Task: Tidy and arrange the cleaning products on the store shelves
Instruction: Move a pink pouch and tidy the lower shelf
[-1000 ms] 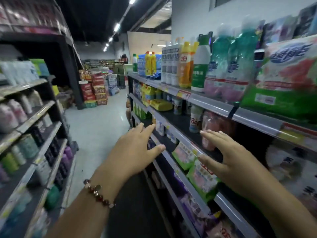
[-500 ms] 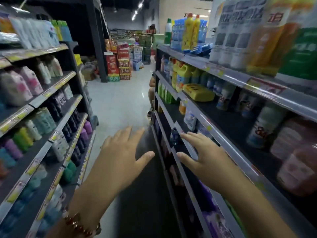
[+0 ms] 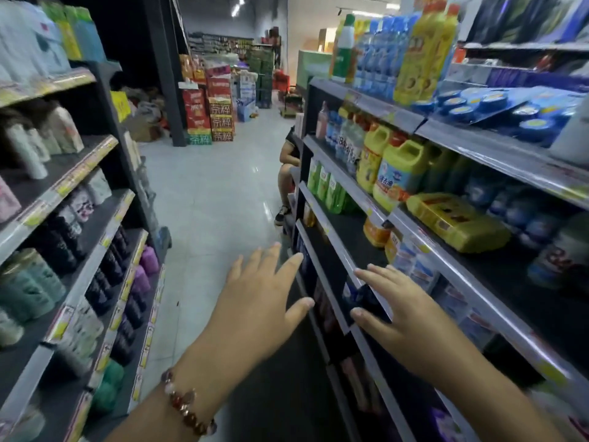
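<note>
**Both hands spread beside the shelf**

I saw both arms stretched forward, palms down. The left hand [image 3: 261,301], a bead bracelet [image 3: 188,406] on its wrist, hovered over the aisle just left of the right-hand shelf [image 3: 338,247], fingers spread, holding nothing. The right hand [image 3: 404,317] lay flat-fingered by that shelf's edge; whether it touched, I couldn't tell. Yellow jugs [image 3: 398,173] stood one shelf above.

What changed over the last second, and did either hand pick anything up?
The view moved on down the aisle: the flat yellow pack now lies close on the right. Left hand and right hand remain open, holding nothing, right one by the shelf edge.
</note>
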Demonstrator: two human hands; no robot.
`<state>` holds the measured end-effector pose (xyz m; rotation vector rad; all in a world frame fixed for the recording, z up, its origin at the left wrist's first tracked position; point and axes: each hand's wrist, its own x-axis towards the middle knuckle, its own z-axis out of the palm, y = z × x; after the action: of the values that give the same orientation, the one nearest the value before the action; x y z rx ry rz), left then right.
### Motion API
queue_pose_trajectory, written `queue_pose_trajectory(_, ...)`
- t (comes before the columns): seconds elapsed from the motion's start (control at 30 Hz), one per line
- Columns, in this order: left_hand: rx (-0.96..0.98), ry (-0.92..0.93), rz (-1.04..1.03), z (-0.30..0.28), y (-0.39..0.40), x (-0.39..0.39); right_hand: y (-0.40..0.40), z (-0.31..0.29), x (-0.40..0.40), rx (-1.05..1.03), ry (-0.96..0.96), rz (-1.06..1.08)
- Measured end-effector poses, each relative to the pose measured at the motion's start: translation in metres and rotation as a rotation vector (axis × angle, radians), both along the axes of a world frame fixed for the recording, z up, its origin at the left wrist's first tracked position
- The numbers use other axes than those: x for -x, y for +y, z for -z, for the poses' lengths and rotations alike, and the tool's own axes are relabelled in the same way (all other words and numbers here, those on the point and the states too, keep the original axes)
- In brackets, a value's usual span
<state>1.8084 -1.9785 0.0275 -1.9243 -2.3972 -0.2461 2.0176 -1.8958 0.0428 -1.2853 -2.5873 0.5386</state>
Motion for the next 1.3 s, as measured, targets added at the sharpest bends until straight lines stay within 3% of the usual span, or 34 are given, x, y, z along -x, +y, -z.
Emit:
queue_pose_trajectory(0.43, 0.023, 0.01, 0.061, 0.004, 0.264, 0.152, 0.256, 0.025, 0.151, 0.009, 0.115, 0.096)
queue_pose_trajectory(0.77, -0.048, -0.092, 0.009, 0.01, 0.406, 0.299, 0.401, 0.012, 0.295, 0.012, 0.032, 0.006)
queue_pose_trajectory(1.1, -0.016, 0.007, 0.276, 0.0, 0.572, 0.464, 0.524, 0.009, 0.461, -0.01, 0.046, 0.212)
queue_pose_trajectory(1.3, -0.011, -0.031, 0.45, 0.001, 0.654, 0.512, 0.574, 0.022, 0.517, 0.045, 0.059, 0.395)
